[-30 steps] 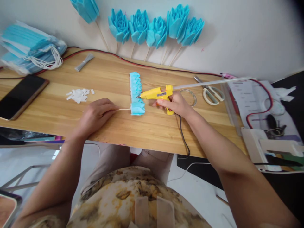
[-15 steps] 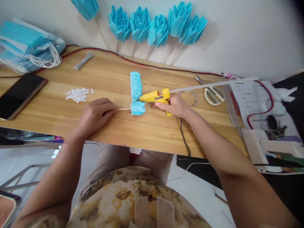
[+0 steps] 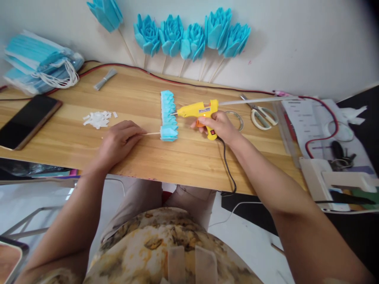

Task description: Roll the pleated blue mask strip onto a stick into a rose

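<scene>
Between the fingers of my left hand (image 3: 122, 140) is a thin wooden stick (image 3: 152, 133), lying nearly level just above the table. Its right end meets the near part of a pleated light-blue fabric strip (image 3: 168, 108), which runs away from me on the tabletop. My right hand (image 3: 217, 124) is wrapped round the handle of a yellow hot glue gun (image 3: 197, 109). The gun's metal nozzle points left, at the strip's right edge; whether it touches cannot be told. A long clear glue stick (image 3: 245, 101) sticks out of the gun's back.
Blue fabric flowers on sticks (image 3: 171, 37) lean against the wall. Face masks (image 3: 38, 59), a phone (image 3: 28, 120) and white scraps (image 3: 98, 119) lie to the left. Scissors (image 3: 262, 116) and a tape roll (image 3: 237, 120) lie to the right. The gun's cord (image 3: 226, 161) hangs over the front edge.
The glue gun has moved slightly right and away from me along the strip, and has rolled so its handle and switch show more. My left hand keeps its hold on the stick.
</scene>
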`<state>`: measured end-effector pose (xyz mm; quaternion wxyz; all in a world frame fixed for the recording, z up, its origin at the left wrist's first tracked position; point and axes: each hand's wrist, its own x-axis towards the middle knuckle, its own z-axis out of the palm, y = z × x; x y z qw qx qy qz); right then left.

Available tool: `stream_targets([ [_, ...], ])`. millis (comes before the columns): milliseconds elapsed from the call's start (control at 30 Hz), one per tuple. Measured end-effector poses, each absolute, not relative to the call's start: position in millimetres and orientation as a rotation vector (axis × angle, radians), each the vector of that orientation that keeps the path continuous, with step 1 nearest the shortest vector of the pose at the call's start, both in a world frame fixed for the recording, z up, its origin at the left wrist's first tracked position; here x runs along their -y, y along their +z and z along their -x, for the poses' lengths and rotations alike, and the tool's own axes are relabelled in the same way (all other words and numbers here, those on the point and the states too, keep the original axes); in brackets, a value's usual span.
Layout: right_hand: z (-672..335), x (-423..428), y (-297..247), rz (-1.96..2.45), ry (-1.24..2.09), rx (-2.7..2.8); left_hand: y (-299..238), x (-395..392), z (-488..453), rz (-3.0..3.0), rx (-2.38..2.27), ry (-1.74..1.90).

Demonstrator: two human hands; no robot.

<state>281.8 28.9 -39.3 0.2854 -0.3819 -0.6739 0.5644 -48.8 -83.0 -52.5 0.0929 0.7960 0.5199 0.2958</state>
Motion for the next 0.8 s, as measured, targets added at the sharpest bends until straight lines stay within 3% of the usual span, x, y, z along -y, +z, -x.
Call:
stream_targets([
  [800,-285.8,-29.4,-40.7,0.963,1.478,1.971,-56.3,80.8,52.9,-2.430,-1.512,0.861],
])
